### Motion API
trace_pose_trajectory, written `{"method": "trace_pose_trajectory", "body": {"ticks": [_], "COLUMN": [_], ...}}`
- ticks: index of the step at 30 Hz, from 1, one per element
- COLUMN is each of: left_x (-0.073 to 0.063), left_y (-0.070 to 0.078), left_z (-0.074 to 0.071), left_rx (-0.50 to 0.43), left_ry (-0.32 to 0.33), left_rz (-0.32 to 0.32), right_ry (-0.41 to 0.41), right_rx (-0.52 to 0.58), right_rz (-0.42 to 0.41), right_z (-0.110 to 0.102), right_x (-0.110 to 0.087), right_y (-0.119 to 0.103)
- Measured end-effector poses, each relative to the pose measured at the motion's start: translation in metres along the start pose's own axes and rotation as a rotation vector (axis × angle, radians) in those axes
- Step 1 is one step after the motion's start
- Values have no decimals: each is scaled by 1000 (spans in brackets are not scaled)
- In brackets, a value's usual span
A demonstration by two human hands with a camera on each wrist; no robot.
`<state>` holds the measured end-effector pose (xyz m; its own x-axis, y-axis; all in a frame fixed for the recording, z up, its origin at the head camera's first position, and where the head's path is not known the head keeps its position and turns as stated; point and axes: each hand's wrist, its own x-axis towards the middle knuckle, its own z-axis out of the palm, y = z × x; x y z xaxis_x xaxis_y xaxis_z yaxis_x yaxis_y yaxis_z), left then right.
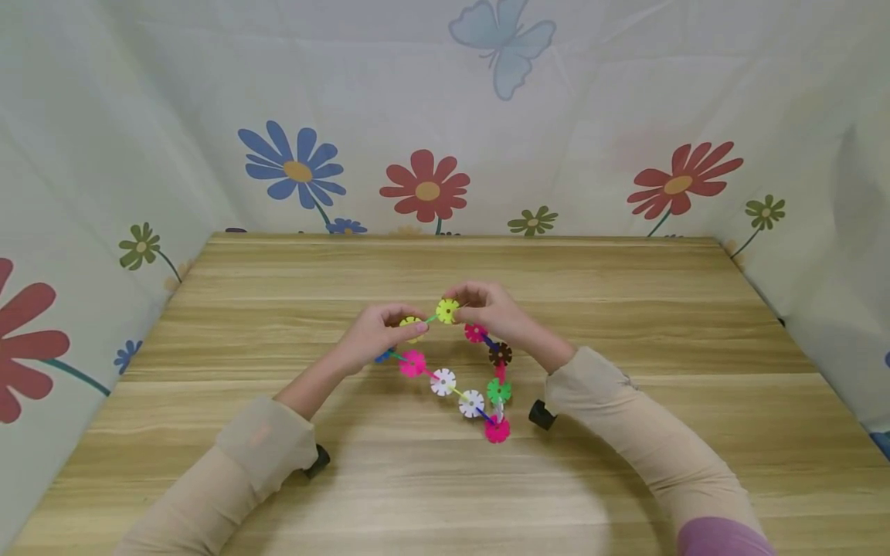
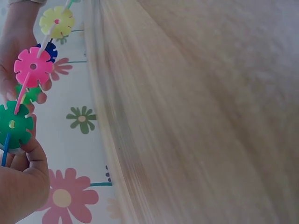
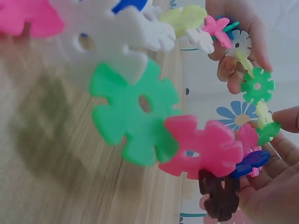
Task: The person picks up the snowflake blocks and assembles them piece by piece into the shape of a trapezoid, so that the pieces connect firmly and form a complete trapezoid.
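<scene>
A chain of flower-shaped plastic linking discs, with a white disc (image 1: 443,382) midway along it, hangs in a rough ring between both hands over the table. My left hand (image 1: 371,336) pinches it beside a yellow disc (image 1: 410,330), thumb in front. Facing it, my right hand (image 1: 497,310) holds another yellow disc (image 1: 447,311) between thumb and fingers. A green disc seen edge-on links these two. Blue and pink discs follow below the left hand; pink, blue and brown ones trail under the right. At the lowest point is a pink disc (image 1: 497,429). The right wrist view shows a large green disc (image 3: 135,114) close up.
The wooden table (image 1: 626,479) reaches back to a white cloth backdrop (image 1: 591,100) printed with flowers and a butterfly. Cloth also encloses both sides. A small black device (image 1: 542,415) juts from the right wrist, and a similar one (image 1: 317,462) from the left.
</scene>
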<state>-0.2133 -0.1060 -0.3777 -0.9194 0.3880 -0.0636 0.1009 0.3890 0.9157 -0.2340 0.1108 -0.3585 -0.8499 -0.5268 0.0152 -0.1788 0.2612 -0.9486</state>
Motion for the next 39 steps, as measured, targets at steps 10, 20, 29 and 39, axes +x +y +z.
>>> {"method": "trace_pose_trajectory", "body": {"ticks": [10,20,29,39], "left_x": [1,-1,0,3], "left_y": [0,5,5,0], "left_z": [1,5,7,9], "left_rx": [26,66,48,39], "left_ry": [10,31,30,46], "left_rz": [7,8,26,35], "right_ry": [123,151,135,137], "right_rx": [18,3,6,10], "right_rz": [76,102,84,81], "right_z": [5,7,9,9], "right_x": [3,4,4,7], "right_y": [-5,-5,-5,-2]}}
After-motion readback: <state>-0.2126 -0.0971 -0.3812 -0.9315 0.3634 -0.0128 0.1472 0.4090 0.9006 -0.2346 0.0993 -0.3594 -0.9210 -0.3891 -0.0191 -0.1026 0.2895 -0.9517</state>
